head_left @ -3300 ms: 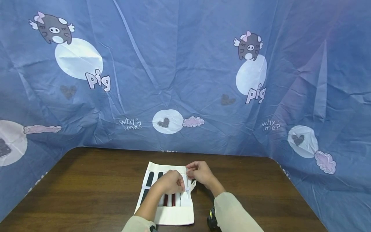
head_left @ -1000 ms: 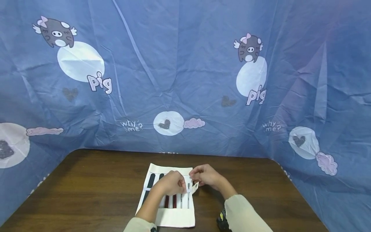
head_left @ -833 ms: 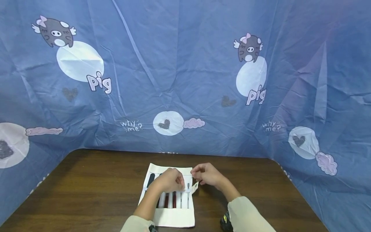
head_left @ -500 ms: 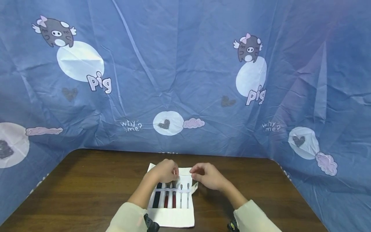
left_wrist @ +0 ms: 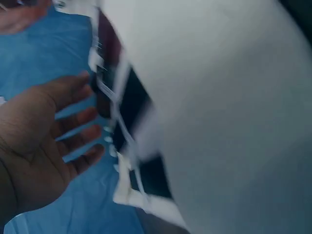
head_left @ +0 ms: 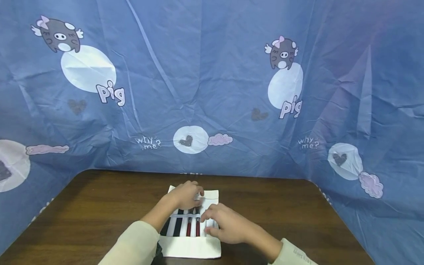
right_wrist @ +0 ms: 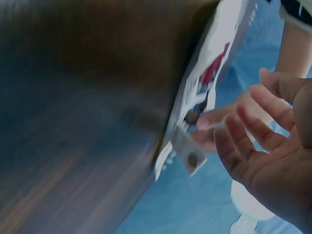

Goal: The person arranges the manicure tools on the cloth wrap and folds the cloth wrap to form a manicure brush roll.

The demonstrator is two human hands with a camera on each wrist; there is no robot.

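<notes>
A white cloth tool roll (head_left: 192,247) lies spread out on the table. Under its white elastic band (head_left: 181,216) sit two flat black strips (head_left: 177,225) and two red-handled tools (head_left: 197,227). Slim metal rods on its right side are mostly covered by my right hand (head_left: 226,223), whose fingers are spread over that side. My left hand (head_left: 187,195) is over the upper part of the roll; in the left wrist view its fingers (left_wrist: 80,131) are apart and grip nothing. A strap with a round snap (right_wrist: 187,151) sticks out from the roll's edge in the right wrist view.
The dark brown wooden table (head_left: 99,213) extends to both sides of the roll. Behind it hangs a blue curtain (head_left: 232,92) printed with pigs and hearts, reaching down to the table's back edge.
The right hand first pinched a metal rod at the upper right, then let it go into the roll. Since then the left hand has shifted up and left, and the right hand down and left.
</notes>
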